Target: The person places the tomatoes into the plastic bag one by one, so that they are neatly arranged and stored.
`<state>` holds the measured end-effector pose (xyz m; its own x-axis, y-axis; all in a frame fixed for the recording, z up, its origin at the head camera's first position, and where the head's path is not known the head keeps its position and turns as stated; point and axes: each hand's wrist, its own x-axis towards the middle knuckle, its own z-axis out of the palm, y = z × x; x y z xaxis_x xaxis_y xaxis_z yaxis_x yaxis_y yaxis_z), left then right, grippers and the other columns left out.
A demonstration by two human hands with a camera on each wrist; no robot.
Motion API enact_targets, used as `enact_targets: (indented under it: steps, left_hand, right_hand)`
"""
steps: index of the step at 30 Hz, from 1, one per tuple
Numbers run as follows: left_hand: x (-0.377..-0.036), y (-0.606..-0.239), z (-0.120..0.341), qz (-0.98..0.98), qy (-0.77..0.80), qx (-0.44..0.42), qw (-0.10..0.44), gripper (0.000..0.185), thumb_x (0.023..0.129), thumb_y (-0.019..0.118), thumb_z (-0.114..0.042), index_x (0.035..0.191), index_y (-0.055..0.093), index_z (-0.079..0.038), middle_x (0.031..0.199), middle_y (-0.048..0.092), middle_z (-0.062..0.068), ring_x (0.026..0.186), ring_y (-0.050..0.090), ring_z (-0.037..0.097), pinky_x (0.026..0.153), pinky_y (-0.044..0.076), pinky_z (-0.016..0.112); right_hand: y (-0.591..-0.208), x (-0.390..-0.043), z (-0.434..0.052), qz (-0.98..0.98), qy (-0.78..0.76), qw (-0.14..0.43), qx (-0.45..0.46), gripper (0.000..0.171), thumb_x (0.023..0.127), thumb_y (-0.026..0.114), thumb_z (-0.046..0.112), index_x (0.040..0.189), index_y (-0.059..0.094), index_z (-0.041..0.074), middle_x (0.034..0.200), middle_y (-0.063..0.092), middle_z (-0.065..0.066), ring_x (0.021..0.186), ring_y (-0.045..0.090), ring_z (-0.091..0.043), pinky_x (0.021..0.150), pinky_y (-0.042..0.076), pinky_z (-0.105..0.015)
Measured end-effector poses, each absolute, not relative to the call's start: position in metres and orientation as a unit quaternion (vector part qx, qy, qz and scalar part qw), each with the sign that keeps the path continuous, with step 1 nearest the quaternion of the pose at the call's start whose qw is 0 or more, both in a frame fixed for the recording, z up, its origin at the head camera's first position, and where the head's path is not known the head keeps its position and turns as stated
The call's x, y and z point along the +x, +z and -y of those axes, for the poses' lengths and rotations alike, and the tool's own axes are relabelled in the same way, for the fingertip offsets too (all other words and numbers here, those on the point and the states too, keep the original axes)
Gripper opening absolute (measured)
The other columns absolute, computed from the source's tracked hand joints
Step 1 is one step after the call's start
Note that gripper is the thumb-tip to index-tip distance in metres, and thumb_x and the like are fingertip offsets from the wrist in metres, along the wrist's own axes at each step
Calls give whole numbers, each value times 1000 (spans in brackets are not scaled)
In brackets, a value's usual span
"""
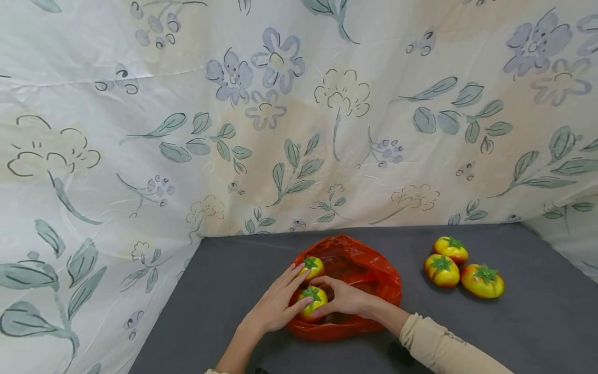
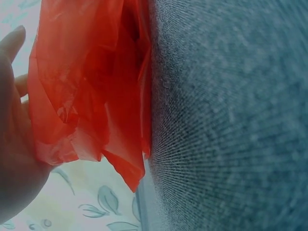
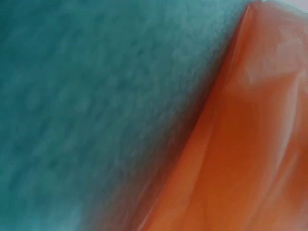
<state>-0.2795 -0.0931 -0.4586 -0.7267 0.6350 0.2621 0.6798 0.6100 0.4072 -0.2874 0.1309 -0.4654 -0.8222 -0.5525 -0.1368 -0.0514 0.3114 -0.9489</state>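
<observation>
A red plastic bag [image 1: 386,278] sits with its mouth wide on the dark table. Inside, at its left side, are two yellow-red tomatoes with green leafy tops: a far tomato [image 1: 314,267] and a near tomato [image 1: 312,307]. My right hand [image 1: 349,299] reaches over the bag and holds the near tomato between thumb and fingers. With fingers extended, my left hand [image 1: 275,301] lies across the bag's left rim, fingertips at both tomatoes. In the left wrist view that hand [image 2: 17,139] is beside the bag's outer wall [image 2: 89,86]. The right wrist view shows only bag [image 3: 250,149] and tabletop.
To the right, three more such tomatoes sit close together: a back one [image 1: 450,250], a left one [image 1: 441,271] and a right one [image 1: 483,281]. The grey table [image 1: 224,275] ends at a floral cloth [image 1: 299,130] behind and at the left.
</observation>
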Motion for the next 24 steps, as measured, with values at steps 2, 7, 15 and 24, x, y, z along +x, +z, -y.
enact_targets:
  steps: [2,7,15,24]
  left_hand:
    - [-280,-458,93,895,-248,-368,42,61,98,45,-48,146,41,-12,154,28,9,142,16,28,107,23,57]
    - [-281,-459,92,896,-250,-364,36,58,98,44,-50,144,44,-15,154,28,7,143,14,27,107,22,57]
    - [-279,-455,92,904,-253,-345,16,59,97,43,-53,144,45,-17,154,28,6,143,13,27,108,21,55]
    - [-278,-454,94,911,-259,-321,-5,61,97,41,-55,144,45,-18,154,28,5,143,13,25,106,25,58]
  right_hand:
    - [-463,-288,-137,-774,-559,229,-192,66,82,77,20,137,44,5,126,52,-10,111,51,-27,94,45,-44]
    - [-457,-289,-158,-759,-583,233,-174,63,87,72,22,139,41,1,129,50,-17,112,53,-30,94,45,-45]
    - [-442,-297,-200,-731,-628,229,-134,66,92,66,27,143,35,0,129,49,-20,116,50,-35,98,41,-46]
    - [-417,-300,-249,-710,-671,175,-123,63,98,55,24,146,24,-2,136,43,-27,118,50,-36,99,40,-44]
